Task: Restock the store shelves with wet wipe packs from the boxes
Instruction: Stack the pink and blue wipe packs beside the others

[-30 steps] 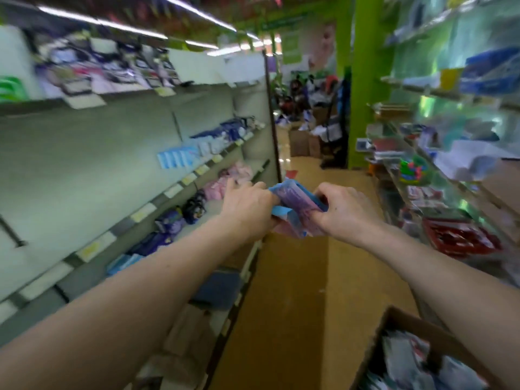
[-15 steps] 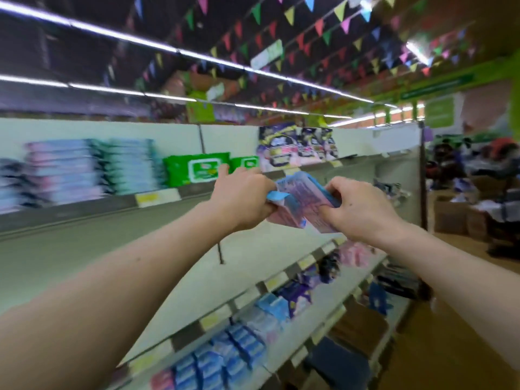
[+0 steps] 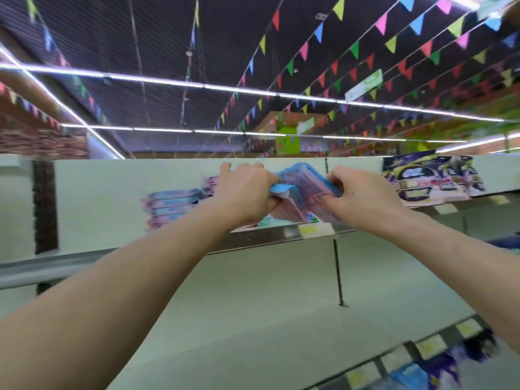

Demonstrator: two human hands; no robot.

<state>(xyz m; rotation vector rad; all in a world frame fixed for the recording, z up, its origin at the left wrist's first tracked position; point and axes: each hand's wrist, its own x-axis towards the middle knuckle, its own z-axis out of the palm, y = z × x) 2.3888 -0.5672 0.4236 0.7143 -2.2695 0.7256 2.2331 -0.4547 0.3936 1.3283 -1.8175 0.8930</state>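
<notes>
Wet wipe packs: a pink-and-blue bundle (image 3: pixel 305 190) is held up in front of the top shelf (image 3: pixel 253 243), just above its front edge. Motion blur hides how many packs it has.
Long axis: it runs side to side from one hand to the other, roughly along the shelf front.
Facing: a printed pink face is turned toward the camera and a blue edge is on top. A blue end flap points to the left grip.
Left grip (image 3: pixel 247 192): the fingers are curled over the bundle's left end and the thumb is tucked under it, clamping it.
Right grip (image 3: pixel 363 198): it is closed round the bundle's right end, with the thumb pressed on the printed face and the fingers wrapped behind.
Stacked packs (image 3: pixel 171 206): a pile of similar pink-and-blue packs lies flat on the top shelf, left of the left grip, long sides toward the aisle.
Purple packs (image 3: pixel 430 178): they stand in a row on the same shelf, right of the right grip.
Price label (image 3: pixel 315 229): a yellowish tag sits on the shelf edge directly under the bundle.
Lower shelf (image 3: pixel 394 358): it holds blurred blue and purple packs at the bottom right.
Ceiling: strings of coloured bunting (image 3: pixel 354 49) and light strips (image 3: pixel 239 90).
</notes>
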